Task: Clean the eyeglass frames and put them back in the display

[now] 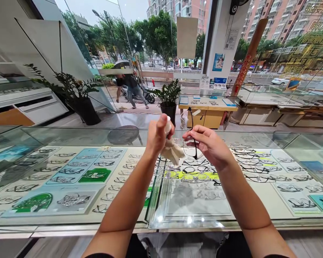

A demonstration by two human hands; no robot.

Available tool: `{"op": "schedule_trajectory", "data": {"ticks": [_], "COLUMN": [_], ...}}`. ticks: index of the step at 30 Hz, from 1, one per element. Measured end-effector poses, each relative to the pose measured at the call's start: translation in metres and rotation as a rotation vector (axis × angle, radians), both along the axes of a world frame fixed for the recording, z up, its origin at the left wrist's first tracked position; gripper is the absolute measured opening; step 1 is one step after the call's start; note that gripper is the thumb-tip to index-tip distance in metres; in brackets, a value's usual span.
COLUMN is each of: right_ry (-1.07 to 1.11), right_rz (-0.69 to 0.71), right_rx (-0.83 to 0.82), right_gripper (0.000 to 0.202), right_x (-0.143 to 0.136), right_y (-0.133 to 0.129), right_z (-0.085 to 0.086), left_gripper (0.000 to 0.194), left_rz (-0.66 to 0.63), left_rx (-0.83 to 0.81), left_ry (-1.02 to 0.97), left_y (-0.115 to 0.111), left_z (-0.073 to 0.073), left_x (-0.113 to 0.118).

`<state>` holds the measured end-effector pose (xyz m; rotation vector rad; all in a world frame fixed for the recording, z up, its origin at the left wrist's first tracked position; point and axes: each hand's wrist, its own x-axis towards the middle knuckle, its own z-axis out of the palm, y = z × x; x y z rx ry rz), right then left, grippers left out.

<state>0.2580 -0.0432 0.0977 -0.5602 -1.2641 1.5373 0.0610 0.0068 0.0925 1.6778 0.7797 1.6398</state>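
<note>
Right hand pinches glasses, standing 12-to-6, at 3 o'clock from left hand, curled around bottle and cloth.

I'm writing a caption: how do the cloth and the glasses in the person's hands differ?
The cloth is pale and opaque; the glasses have see-through lenses and thin, dark parts. The cloth hangs in folds from the left hand; the glasses are in the fingers of the right hand. Both are held above the glass counter.

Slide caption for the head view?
Left hand holding a cloth and white object, right hand holding eyeglasses, above a glass display case.
</note>
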Motion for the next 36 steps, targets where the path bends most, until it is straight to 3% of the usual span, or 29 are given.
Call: {"op": "schedule_trajectory", "data": {"ticks": [4,10,21,28,30,36], "right_ry": [-0.033,-0.043,-0.019,0.089,0.099,0.094], "right_rz": [0.012,0.025,0.02,-0.092,-0.109,-0.12], "right_rx": [0.002,-0.011,-0.049,-0.055,-0.04,-0.052], "right_gripper": [0.032,0.034,0.036,0.035,0.035,0.034], "right_x": [-0.003,-0.005,-0.006,0.003,0.004,0.003], "right_y": [-0.003,-0.004,-0.004,0.003,0.004,0.001], "right_z": [-0.001,-0.001,0.003,0.005,0.005,0.005], "left_gripper": [0.089,0.085,0.082,0.081,0.077,0.074], "left_rz": [0.095,0.114,0.048,-0.132,-0.134,-0.092], "left_rx": [0.035,-0.01,-0.079,-0.075,-0.064,-0.084], "left_ry": [0.124,0.059,0.121,0.406,0.472,0.402], "left_y": [-0.001,-0.005,-0.012,-0.019,-0.02,-0.026], "left_z": [-0.002,-0.002,0.006,0.003,0.001,0.002], "left_x": [0.004,0.008,0.009,0.007,0.007,0.002]}}
